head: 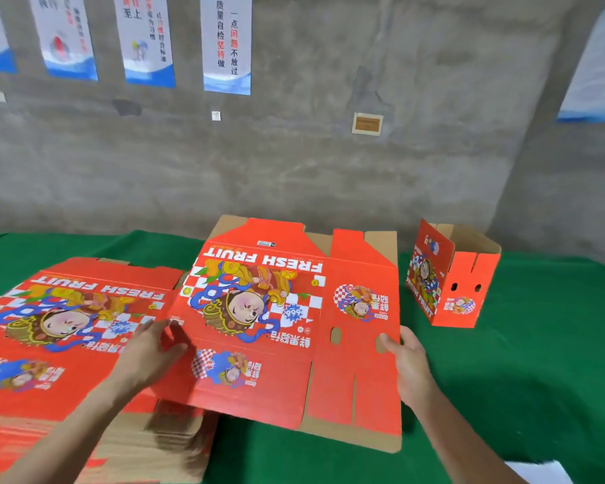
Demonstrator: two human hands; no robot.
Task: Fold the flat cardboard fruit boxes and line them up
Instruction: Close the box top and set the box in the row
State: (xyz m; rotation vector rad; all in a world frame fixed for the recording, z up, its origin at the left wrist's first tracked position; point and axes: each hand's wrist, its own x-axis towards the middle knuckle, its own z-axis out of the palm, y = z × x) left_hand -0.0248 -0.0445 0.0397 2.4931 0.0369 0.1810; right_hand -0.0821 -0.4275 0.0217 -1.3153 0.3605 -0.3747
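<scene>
I count three groups of cardboard on the table with the green cloth (545, 361). The first is one single flat box (259, 326), red, printed "FRESH FRUIT" and a cartoon figure. It lies in the middle in front of me, with its left part over the stack and its right part over the cloth. The second is one stack of flat boxes (60, 330) at the left with the same print. It has many sheets, and I cannot count the layers from the edge. The third is one folded box (458, 284), which stands upright at the right near the wall (329, 162), well apart from the flat one.

The folded box is the only container here. Its top is open and I see only brown inner walls. The bottom is hidden, so I cannot tell what is inside.

Both hands are in view. My left hand (151, 351) rests at the left edge of the flat box, where it meets the stack. The fingers are straight and a little spread, and the thumb lies on the red surface. My right hand (406, 361) grips the right edge of the flat box. The thumb is on top beside an oval cut-out and the other fingers are curled under the edge, out of sight.

On the wall I count five posters (227, 43), four in a row at the upper left and one at the far right.
</scene>
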